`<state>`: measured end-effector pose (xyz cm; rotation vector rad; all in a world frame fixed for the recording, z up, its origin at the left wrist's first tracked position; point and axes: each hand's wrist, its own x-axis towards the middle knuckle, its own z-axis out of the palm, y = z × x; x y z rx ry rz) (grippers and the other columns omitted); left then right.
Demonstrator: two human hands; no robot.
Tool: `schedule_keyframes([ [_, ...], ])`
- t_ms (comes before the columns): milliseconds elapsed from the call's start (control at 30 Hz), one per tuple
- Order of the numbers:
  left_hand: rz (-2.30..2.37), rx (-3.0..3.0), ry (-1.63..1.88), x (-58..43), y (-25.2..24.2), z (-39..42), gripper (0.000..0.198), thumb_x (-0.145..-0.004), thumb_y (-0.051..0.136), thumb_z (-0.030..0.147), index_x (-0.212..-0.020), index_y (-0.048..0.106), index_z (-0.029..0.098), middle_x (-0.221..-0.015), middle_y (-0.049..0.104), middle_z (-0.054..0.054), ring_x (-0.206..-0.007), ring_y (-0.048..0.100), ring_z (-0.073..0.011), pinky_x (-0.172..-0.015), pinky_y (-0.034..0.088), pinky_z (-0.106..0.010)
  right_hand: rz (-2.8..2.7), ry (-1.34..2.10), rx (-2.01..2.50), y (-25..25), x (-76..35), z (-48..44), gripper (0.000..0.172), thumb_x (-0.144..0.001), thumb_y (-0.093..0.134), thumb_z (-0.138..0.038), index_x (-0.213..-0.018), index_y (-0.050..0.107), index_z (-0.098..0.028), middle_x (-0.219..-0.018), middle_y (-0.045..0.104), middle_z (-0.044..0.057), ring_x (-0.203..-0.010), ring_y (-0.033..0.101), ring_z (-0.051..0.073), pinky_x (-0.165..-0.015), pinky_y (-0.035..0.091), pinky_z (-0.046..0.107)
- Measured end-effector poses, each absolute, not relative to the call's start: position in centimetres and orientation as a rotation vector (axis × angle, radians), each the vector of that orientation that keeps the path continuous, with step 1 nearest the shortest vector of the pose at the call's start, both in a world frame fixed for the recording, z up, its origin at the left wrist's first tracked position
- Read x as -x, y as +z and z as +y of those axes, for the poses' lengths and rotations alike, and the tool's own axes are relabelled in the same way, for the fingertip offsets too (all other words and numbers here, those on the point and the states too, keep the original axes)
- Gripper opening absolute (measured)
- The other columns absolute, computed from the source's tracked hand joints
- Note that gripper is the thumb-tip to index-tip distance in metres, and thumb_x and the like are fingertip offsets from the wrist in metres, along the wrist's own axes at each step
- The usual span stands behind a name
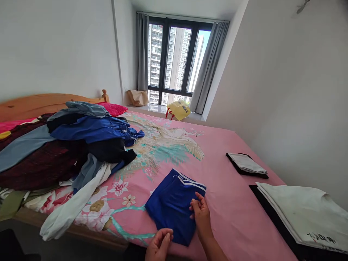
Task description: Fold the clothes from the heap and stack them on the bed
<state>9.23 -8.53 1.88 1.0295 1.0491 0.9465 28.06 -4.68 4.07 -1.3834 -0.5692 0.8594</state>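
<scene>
A folded blue garment (174,208) with white stripes along its top right edge lies flat near the front of the bed. My left hand (160,244) is at its lower left edge, thumb against curled fingers, with no cloth visibly pulled into them. Over the garment's right side is my right hand (200,214), its fingers bent and slightly apart. Whether the right fingertips touch the fabric is hard to tell.
A heap of loose clothes (89,145) covers the bed's left side, one white sleeve (73,206) hanging over the edge. Folded clothes lie at right: a small stack (246,163) and a larger one (301,214). A yellow bag (179,110) and brown paper bag (138,98) are by the window.
</scene>
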Motion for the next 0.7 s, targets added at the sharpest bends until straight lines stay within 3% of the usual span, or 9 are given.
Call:
schedule_keyframes([
  [167,0.939,-1.933,0.887,-12.7,8.5,-3.7,0.030,-0.091,0.041,0.034,-0.098,0.069,0.024,-0.106,0.069,-0.005,-0.106,0.060,-0.0187,-0.098,0.044,-0.032,-0.311,0.916,1.424,0.4,-31.3,-9.6,0.063,-0.051,0.079,-0.050,-0.099,0.053,-0.021,-0.070,0.057,-0.002,-0.059,0.057,0.014,-0.046,0.050,0.025],
  [267,1.200,-2.318,0.639,-14.6,9.6,0.2,0.033,-0.090,0.041,0.022,-0.113,0.064,0.024,-0.126,0.061,-0.004,-0.122,0.050,-0.0189,-0.108,0.034,-0.034,-0.253,1.058,1.359,0.2,-31.5,-10.3,0.064,-0.045,0.083,-0.047,-0.094,0.054,-0.018,-0.074,0.061,0.001,-0.063,0.060,0.015,-0.054,0.051,0.027],
  [400,1.632,-2.282,0.483,-14.2,7.8,3.8,0.044,-0.084,0.049,0.022,-0.126,0.055,0.010,-0.124,0.059,-0.019,-0.115,0.053,-0.0334,-0.097,0.040,-0.050,-0.240,1.214,1.305,1.8,-31.7,-9.9,0.063,-0.048,0.083,-0.042,-0.098,0.056,-0.015,-0.076,0.064,0.003,-0.064,0.061,0.014,-0.060,0.050,0.027],
  [567,1.743,-2.288,0.411,-12.4,6.0,4.4,0.044,-0.084,0.048,0.021,-0.126,0.053,0.011,-0.115,0.062,-0.016,-0.110,0.056,-0.0274,-0.094,0.043,-0.041,-0.412,1.374,1.207,3.2,-32.2,-8.9,0.056,-0.061,0.074,-0.043,-0.108,0.059,-0.016,-0.091,0.070,0.007,-0.078,0.066,0.020,-0.070,0.051,0.031],
  [700,1.621,-2.445,0.450,-13.5,7.1,3.8,0.047,-0.084,0.045,0.016,-0.131,0.050,0.018,-0.136,0.051,-0.012,-0.127,0.044,-0.0255,-0.105,0.035,-0.042,-0.465,1.356,1.243,3.2,-32.3,-8.5,0.057,-0.062,0.072,-0.043,-0.110,0.059,-0.016,-0.102,0.069,0.010,-0.087,0.067,0.024,-0.070,0.053,0.035],
])
